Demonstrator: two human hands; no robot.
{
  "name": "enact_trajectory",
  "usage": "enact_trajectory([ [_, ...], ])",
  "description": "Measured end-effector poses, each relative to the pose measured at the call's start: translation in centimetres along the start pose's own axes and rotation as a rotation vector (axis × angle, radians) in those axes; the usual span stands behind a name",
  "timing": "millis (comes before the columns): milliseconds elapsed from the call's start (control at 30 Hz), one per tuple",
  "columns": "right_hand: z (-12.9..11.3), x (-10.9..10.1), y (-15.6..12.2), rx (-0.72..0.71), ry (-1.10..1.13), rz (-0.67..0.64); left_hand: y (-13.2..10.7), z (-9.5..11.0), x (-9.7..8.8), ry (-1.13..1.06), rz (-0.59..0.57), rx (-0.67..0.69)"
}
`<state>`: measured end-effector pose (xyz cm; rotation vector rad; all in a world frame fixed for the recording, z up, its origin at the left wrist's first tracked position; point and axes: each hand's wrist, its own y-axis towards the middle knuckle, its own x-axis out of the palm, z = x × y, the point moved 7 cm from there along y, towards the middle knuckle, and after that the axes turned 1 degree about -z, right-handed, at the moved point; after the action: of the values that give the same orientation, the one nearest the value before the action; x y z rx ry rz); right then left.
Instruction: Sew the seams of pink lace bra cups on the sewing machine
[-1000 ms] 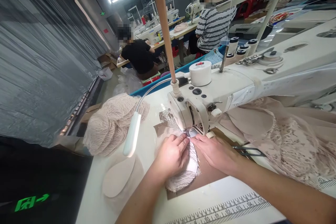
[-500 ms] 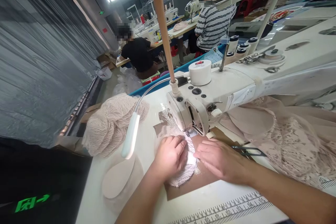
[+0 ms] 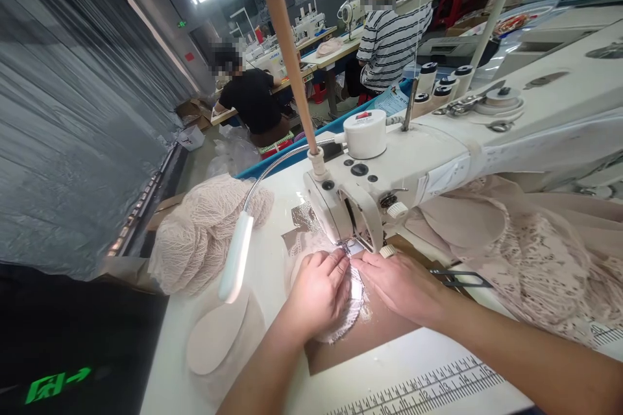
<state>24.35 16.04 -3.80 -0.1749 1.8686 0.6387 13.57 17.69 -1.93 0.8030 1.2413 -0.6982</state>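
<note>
A pale pink lace cup piece [image 3: 351,314] lies under the presser foot [image 3: 344,245] of a white sewing machine [image 3: 418,142]. My left hand [image 3: 318,292] rests on the lace with its fingers bent and pressed together, close to the needle area. From the other side, the fingertips of my right hand [image 3: 396,282] pinch the edge of the same piece just in front of the foot. A small white label-like patch [image 3: 357,290] shows on the lace between my hands. Part of the piece is hidden under my left hand.
A stack of lace pieces [image 3: 195,233] and smooth beige cups [image 3: 217,337] sit on the left. A lamp [image 3: 237,256] hangs beside my left hand. Black scissors or tweezers [image 3: 462,279] and gathered lace fabric [image 3: 540,259] lie right. Two people sit at machines beyond.
My right hand has moved forward along the lace edge toward the needle, and its fingertips are now close to my left fingers. The view has shifted slightly.
</note>
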Motion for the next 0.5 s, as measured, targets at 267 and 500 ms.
enact_trajectory([
  [267,0.22,0.19,-0.09,0.01,0.016,-0.036,0.1,-0.22,0.06,-0.025,0.02,0.005],
  [500,0.59,0.05,-0.14,0.021,0.106,-0.072,0.11,-0.71,0.29,-0.036,0.048,0.016],
])
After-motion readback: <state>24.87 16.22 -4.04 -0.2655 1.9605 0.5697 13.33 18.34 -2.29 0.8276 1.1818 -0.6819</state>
